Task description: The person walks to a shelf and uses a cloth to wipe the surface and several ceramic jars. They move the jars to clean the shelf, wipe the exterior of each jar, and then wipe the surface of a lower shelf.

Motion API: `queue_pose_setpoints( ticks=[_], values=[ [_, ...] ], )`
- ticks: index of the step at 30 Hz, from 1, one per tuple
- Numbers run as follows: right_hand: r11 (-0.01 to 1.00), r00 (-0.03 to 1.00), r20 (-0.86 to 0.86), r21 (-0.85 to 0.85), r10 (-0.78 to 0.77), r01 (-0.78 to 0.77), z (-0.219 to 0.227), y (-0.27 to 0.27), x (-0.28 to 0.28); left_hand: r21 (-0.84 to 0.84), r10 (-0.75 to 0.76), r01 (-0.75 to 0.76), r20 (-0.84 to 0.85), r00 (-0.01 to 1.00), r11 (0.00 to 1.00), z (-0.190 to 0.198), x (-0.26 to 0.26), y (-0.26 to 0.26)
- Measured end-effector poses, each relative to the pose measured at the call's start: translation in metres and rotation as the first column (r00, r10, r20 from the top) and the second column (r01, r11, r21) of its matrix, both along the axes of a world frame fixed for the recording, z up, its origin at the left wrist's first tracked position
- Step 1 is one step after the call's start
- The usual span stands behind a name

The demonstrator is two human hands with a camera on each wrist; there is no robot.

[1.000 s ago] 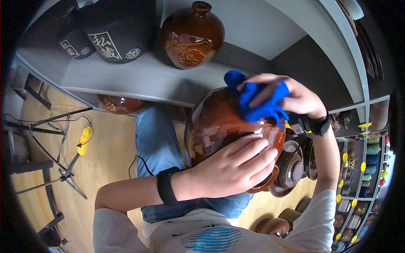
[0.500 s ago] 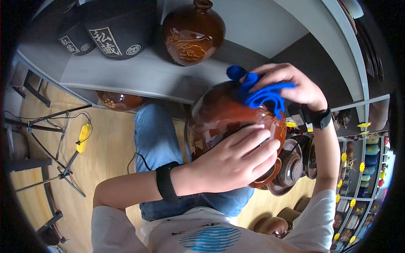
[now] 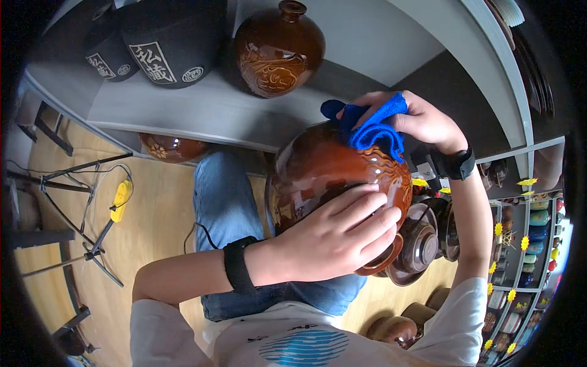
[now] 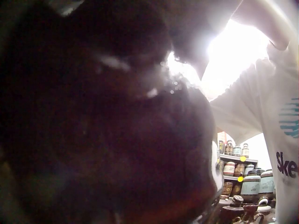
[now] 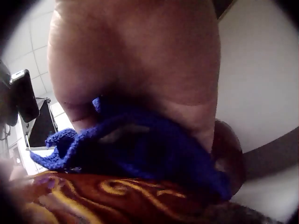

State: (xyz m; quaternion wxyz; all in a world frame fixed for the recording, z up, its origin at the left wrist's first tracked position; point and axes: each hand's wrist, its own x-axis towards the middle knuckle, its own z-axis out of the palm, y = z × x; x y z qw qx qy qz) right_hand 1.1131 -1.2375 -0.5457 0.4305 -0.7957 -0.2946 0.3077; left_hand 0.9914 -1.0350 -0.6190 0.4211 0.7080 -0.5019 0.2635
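Note:
A large glossy brown jar [image 3: 306, 177] lies tilted over the person's lap in the head view, its round mouth [image 3: 382, 260] toward the lower right. My left hand [image 3: 333, 235] rests on its side near the mouth, fingers extended across the glaze. Bunched in my right hand [image 3: 428, 122] is a blue cloth [image 3: 378, 125], pressed against the jar's far upper side. The right wrist view shows the cloth [image 5: 140, 144] gripped under the palm, right over the raised swirl pattern [image 5: 117, 191]. Dark jar wall [image 4: 107, 140] fills most of the left wrist view.
Beyond the jar, a grey shelf [image 3: 177, 119] carries a brown vase [image 3: 280, 52] and black jars [image 3: 165, 49]. Stacked brown pots [image 3: 422, 244] stand at the right. On the floor at left are a black stand and a yellow power strip [image 3: 121, 200].
The blue cloth and right hand have shifted upward over the jar, uncovering more of its wavy relief. The left hand stays at almost the same spot.

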Motion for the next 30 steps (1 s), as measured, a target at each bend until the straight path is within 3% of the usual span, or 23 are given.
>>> queue_pose_setpoints(
  ticks=[1, 5, 8, 10, 13, 17, 19, 22, 23, 26, 30],
  values=[
    [0.996, 0.997, -0.05, -0.058, -0.065, 0.062, 0.002, 0.001, 0.0, 0.002, -0.002, 0.002, 0.0, 1.0, 1.0, 0.0, 0.0, 0.0],
    [0.98, 0.977, -0.073, -0.02, -0.199, 0.198, -0.008, -0.025, 0.006, -0.016, 0.016, -0.016, 0.004, 1.0, 1.0, 0.002, 0.002, 0.0],
    [0.971, 0.968, -0.081, -0.058, -0.237, 0.232, -0.011, -0.03, 0.005, -0.031, 0.01, -0.01, -0.011, 1.0, 0.999, 0.001, 0.002, -0.001],
    [0.976, 0.974, -0.087, -0.082, -0.208, 0.201, -0.008, -0.021, 0.005, -0.031, -0.002, 0.002, -0.016, 1.0, 1.0, -0.001, 0.0, -0.001],
    [1.0, 0.999, 0.035, -0.015, 0.017, -0.016, 0.001, 0.009, 0.0, -0.031, -0.002, 0.002, -0.012, 1.0, 1.0, -0.002, -0.002, -0.002],
    [0.996, 0.996, 0.039, 0.029, 0.079, -0.08, -0.012, -0.001, 0.004, -0.022, 0.018, -0.018, 0.009, 1.0, 1.0, -0.003, -0.004, 0.0],
    [0.977, 0.974, -0.09, -0.061, -0.207, 0.202, -0.022, -0.012, 0.0, -0.024, 0.026, -0.026, 0.013, 1.0, 0.999, -0.002, -0.003, -0.001],
    [0.982, 0.959, -0.232, 0.06, -0.162, 0.181, -0.067, -0.033, 0.02, -0.039, -0.006, 0.005, -0.027, 1.0, 0.999, -0.001, 0.0, -0.001],
    [0.961, 0.951, -0.203, 0.104, -0.232, 0.257, -0.077, -0.027, 0.016, -0.034, -0.002, 0.001, -0.028, 1.0, 0.999, -0.001, -0.001, -0.002],
    [0.955, 0.898, -0.347, 0.021, -0.269, 0.295, -0.087, -0.03, 0.02, -0.023, 0.007, -0.007, -0.017, 1.0, 1.0, -0.002, -0.001, -0.001],
    [0.951, 0.899, -0.32, -0.028, -0.299, 0.307, -0.093, -0.025, 0.016, -0.031, 0.005, -0.006, -0.033, 0.999, 0.999, -0.002, -0.002, -0.002]
  ],
)
